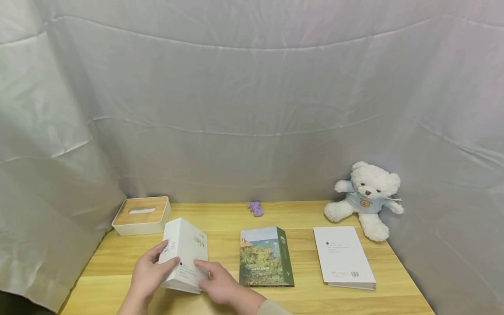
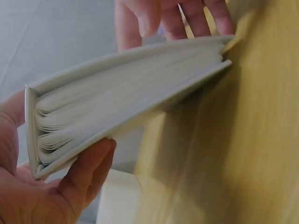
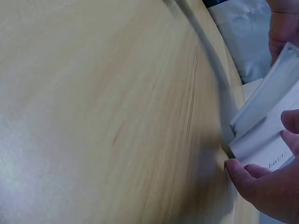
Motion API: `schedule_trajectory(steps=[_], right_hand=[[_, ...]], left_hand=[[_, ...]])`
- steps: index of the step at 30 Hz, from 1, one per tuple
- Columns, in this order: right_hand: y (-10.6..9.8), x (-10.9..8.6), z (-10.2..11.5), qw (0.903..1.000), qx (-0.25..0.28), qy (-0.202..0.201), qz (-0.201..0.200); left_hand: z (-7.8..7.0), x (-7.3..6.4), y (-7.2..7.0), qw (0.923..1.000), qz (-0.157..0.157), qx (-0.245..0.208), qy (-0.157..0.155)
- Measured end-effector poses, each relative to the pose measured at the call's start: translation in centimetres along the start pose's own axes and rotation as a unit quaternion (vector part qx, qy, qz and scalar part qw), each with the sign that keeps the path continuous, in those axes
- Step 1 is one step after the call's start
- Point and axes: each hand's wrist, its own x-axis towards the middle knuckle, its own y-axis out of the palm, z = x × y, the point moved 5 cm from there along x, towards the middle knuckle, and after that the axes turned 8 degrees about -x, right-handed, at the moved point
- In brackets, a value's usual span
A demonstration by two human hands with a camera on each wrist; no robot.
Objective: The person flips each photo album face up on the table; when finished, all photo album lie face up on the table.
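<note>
A thick white photo album [image 1: 191, 245] is held tilted above the left part of the table. My left hand [image 1: 146, 267] grips it by the spine side, thumb on one face and fingers around the other. In the left wrist view, the page edges [image 2: 126, 84] fan between slightly parted covers. My right hand [image 1: 221, 282] touches the printed cover near its free edge, fingers mostly straight; in the right wrist view its fingertips [image 3: 236, 170] lie at the cover's edge. To the right, a photo album with a garden-and-sea picture [image 1: 260, 258] lies on the table.
Another white album [image 1: 346, 258] lies at the right, below a white teddy bear [image 1: 370, 197] in a blue shirt. A tissue box [image 1: 139, 227] with a wooden lid stands back left. A small purple object [image 1: 256, 208] sits at the table's [image 1: 212, 214] back edge, before grey curtains [image 1: 252, 96].
</note>
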Motion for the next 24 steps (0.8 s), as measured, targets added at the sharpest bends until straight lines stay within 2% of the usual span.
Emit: schedule_trajectory(steps=[5,11,14,19,24], right_hand=[[-0.1,0.0,0.0,0.9994,-0.035,0.005,-0.002],[0.0,0.0,0.0,0.9992,-0.039,-0.002,0.007],[0.2,0.0,0.0,0.9979,-0.064,-0.002,0.011],[0.7,-0.4,-0.1,0.9875,-0.157,0.008,0.01],[1.0,-0.6,0.0,0.9787,-0.205,0.0,-0.002]], left_hand=[[1.0,0.1,-0.3,0.9994,0.016,-0.028,-0.014],[1.8,0.4,-0.4,0.9983,0.027,-0.045,-0.025],[2.0,0.7,-0.5,0.9984,0.031,-0.039,-0.028],[2.9,1.3,-0.8,0.9984,0.028,-0.026,-0.042],[3.9,1.5,-1.1,0.9992,0.005,0.016,-0.037]])
